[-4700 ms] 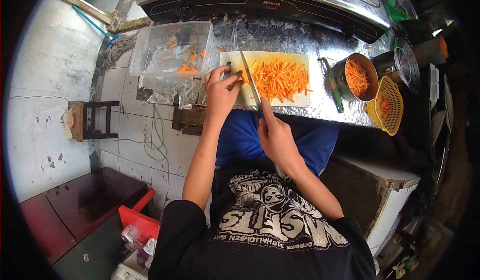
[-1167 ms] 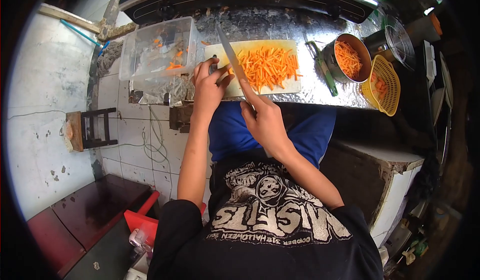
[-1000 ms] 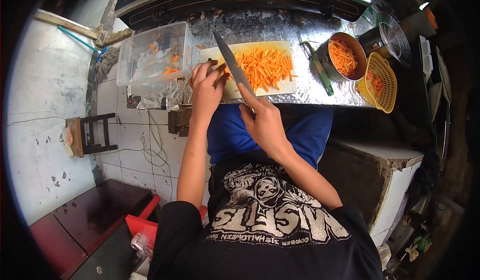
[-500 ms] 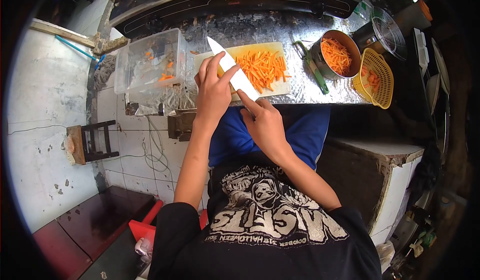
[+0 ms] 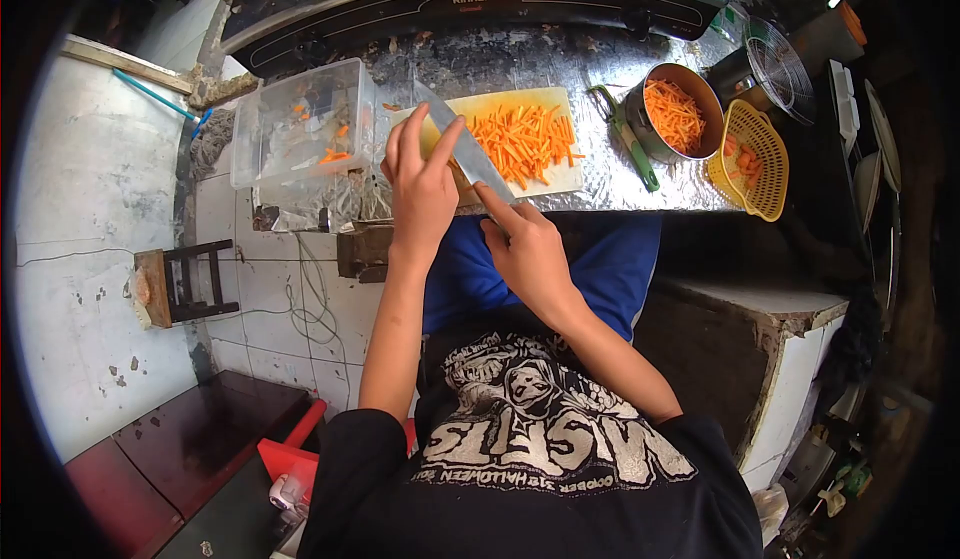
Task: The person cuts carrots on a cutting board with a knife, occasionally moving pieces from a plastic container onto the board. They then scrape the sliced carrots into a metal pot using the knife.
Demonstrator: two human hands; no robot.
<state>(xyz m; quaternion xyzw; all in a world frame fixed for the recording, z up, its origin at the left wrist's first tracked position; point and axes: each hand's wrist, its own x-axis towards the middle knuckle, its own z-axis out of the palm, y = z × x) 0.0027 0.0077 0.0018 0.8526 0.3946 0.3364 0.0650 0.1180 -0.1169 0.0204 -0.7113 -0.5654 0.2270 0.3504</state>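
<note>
A large knife [image 5: 468,149] lies slantwise over the left part of a cutting board [image 5: 555,199], its tip pointing up and left. My right hand [image 5: 530,254] is closed at the knife's near end, the index finger stretched along the blade; the handle is hidden under it. My left hand [image 5: 420,184] is beside the blade's left side, fingers spread, fingertips near the upper part of the blade. Whether anything lies beneath its palm cannot be seen. Cut carrot sticks [image 5: 528,142] are heaped on the board just right of the blade.
Right of the board lie a green-handled peeler [image 5: 632,149], a pot [image 5: 716,124] with shredded carrot and a yellow basket [image 5: 768,174] with carrot pieces. A clear plastic container [image 5: 248,149] with carrot scraps stands left. A stove [image 5: 480,14] runs along the back.
The knife blade has tilted, its face now grey instead of bright white. My left hand has shifted slightly, its fingers more spread. The carrot heap looks nearly the same.
</note>
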